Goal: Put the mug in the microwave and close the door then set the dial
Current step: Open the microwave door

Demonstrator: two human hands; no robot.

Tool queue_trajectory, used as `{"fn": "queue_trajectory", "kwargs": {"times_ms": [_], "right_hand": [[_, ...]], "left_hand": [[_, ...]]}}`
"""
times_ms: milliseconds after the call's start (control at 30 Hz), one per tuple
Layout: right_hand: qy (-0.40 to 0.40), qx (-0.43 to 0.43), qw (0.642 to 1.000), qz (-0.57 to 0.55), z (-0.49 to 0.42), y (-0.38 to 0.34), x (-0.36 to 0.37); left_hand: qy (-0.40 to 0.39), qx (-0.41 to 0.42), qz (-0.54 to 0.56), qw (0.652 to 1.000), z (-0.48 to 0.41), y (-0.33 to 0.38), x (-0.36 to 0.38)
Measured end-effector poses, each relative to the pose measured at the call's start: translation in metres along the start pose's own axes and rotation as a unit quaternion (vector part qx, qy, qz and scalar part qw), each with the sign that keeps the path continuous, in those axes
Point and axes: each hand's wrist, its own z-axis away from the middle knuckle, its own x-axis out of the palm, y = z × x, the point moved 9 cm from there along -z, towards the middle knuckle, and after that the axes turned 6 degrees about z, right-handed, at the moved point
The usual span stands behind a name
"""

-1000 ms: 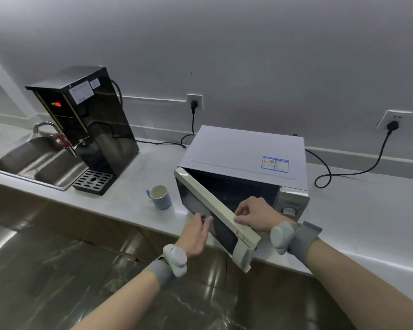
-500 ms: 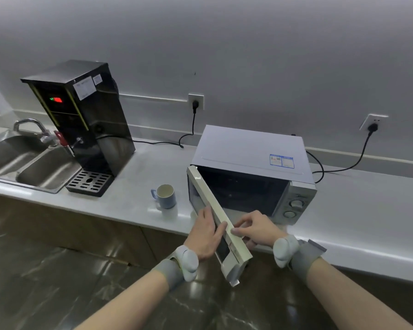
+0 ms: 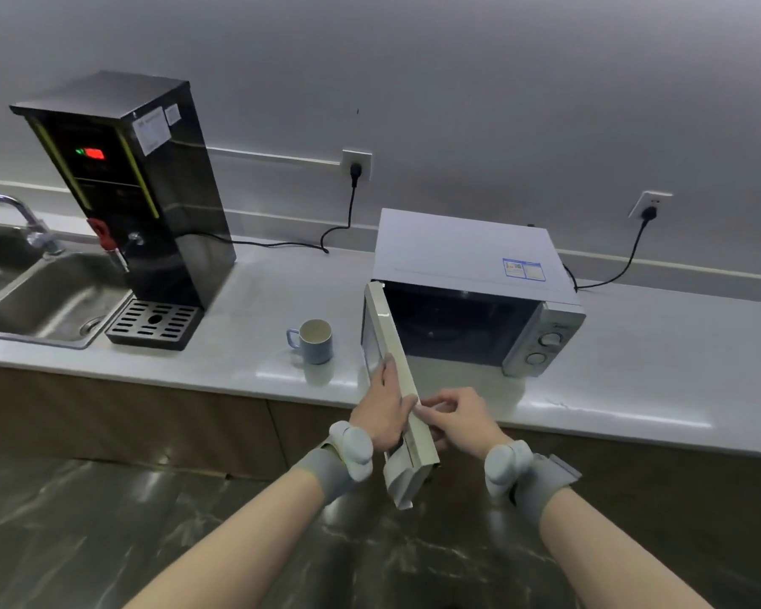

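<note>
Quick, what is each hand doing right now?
Left hand: open, fingers flat against the microwave door.
Right hand: closed, pinching the door's edge.

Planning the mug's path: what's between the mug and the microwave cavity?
Head view: the open door stands between mug and microwave cavity, swung out toward the person. The left hand rests on its outer face; the right hand pinches its edge.

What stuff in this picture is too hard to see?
All in the head view:
- Microwave inside: too dark to make out.
- Dials: markings too small to read.
- Sticker on top: print too small.
- Door front: turned nearly edge-on, and the left hand covers part.
- Sink: cut off by the left edge.
- Mug: whether it holds any drink is unclear.
</note>
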Motion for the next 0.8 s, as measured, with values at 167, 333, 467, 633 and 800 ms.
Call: {"fn": "queue_trajectory", "kwargs": {"times_ms": [167,333,467,633,800], "right_hand": [[-0.008,0.014,1.0,-0.027,0.006,-0.011,0.022],[-0.049,0.034,0.997,-0.054,0.003,-0.02,0.043],[-0.081,0.029,0.995,-0.041,0.001,-0.025,0.055],[-0.075,0.021,0.996,-0.046,0.002,-0.031,0.062],[-0.061,0.014,0.998,-0.02,0.003,-0.034,0.066]], "left_hand": [[-0.04,0.002,-0.012,0.999,0.006,-0.012,-0.008],[-0.068,-0.001,-0.016,0.998,0.012,-0.026,-0.021],[-0.069,-0.013,-0.009,0.997,0.021,-0.029,-0.03],[-0.076,-0.046,-0.047,0.995,0.029,-0.027,-0.035],[-0.088,-0.056,-0.054,0.993,0.033,-0.026,-0.037]]}}
